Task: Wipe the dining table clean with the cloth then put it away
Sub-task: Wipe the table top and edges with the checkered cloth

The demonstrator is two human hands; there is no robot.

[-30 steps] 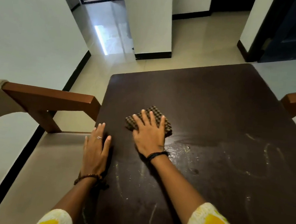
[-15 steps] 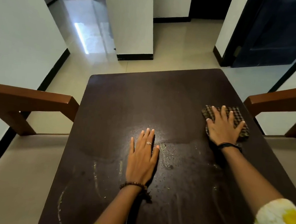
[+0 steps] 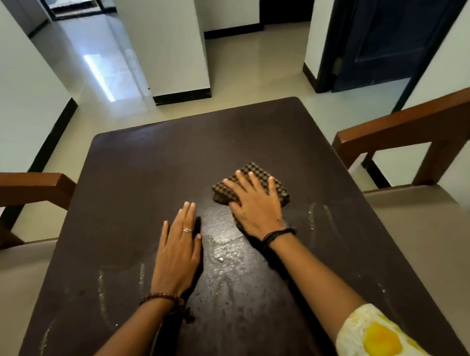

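A dark brown dining table [image 3: 146, 186] fills the middle of the view, with wet streaks and crumbs on its near half. A folded brown checked cloth [image 3: 253, 169] lies near the table's centre. My right hand [image 3: 255, 206] presses flat on it with fingers spread, covering its near part. My left hand [image 3: 178, 253] rests flat on the tabletop just left of the wet patch, fingers straight, holding nothing.
A wooden chair [image 3: 413, 130] with a beige seat stands at the table's right side, another chair [image 3: 21, 184] at the left. Beyond the far edge lie pale floor tiles, a white pillar [image 3: 168, 31] and a dark blue door [image 3: 388, 34].
My right hand has slid the cloth from the table's right edge back leftward to the centre. My left hand stays flat on the tabletop.
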